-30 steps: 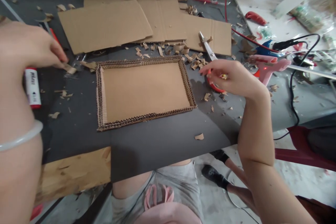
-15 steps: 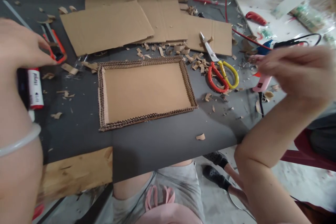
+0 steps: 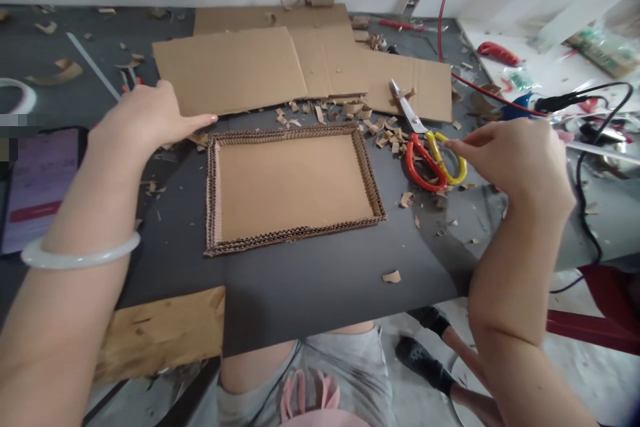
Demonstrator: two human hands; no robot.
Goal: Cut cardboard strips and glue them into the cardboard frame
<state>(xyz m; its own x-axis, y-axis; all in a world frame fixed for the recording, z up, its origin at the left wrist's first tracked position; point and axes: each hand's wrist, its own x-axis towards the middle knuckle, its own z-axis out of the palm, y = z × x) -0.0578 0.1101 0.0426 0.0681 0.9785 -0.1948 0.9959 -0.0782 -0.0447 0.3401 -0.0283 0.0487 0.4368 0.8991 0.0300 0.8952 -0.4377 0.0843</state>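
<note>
A shallow cardboard tray with corrugated walls lies on the grey table. Beyond its upper left corner is my left hand, thumb stretched out to the right, open and holding nothing that shows. Past that hand, part of an orange-handled tool is visible. To the right of the tray, my right hand is closed around a pink glue gun, mostly hidden, with a pale glue stick poking out behind. Scissors with red and yellow handles lie between the tray and my right hand.
Flat cardboard sheets lie at the back, with cardboard scraps around them. At left are a phone and a roll of tape. A red cable and a black cord run at right. A person's shoe shows below.
My right hand has taken hold of the pink glue gun, which lay on the table. My left hand has moved right and away from the orange-handled tool. The view has shifted slightly.
</note>
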